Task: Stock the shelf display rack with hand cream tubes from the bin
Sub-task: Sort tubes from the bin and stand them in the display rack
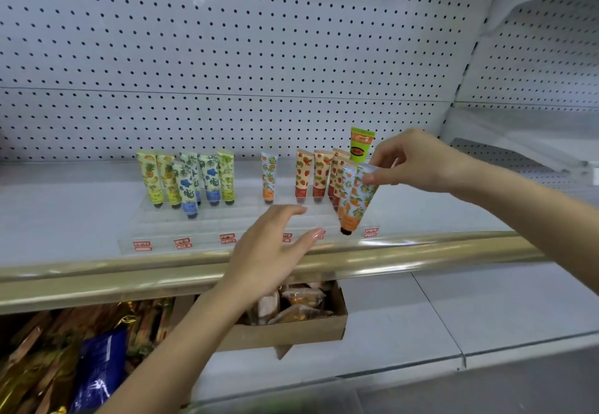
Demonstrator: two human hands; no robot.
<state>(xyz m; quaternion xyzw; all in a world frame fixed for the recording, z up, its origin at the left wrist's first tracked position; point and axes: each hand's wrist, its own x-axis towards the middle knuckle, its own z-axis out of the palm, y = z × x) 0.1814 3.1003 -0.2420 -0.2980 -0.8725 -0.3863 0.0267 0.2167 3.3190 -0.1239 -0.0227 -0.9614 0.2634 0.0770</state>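
A clear acrylic display rack (207, 235) with red price labels stands on the white shelf. Hand cream tubes stand in it cap down: yellow and blue-flowered ones (189, 183) at the left, one orange-patterned tube (268, 177) in the middle, strawberry tubes (312, 175) and a green tube (360, 144) at the right. My right hand (411, 164) pinches the crimped tops of two orange-patterned tubes (355, 199), which hang cap down over the rack's right end. My left hand (272, 251) hovers open above the rack's front, fingers stretched toward those tubes. No bin is visible.
A white pegboard (259, 57) backs the shelf, whose front carries a gold rail (405, 253). On the shelf below stand a cardboard box (291, 332) of wrapped snacks and, at the left, gold and blue snack packets (97, 371). White shelving continues to the right.
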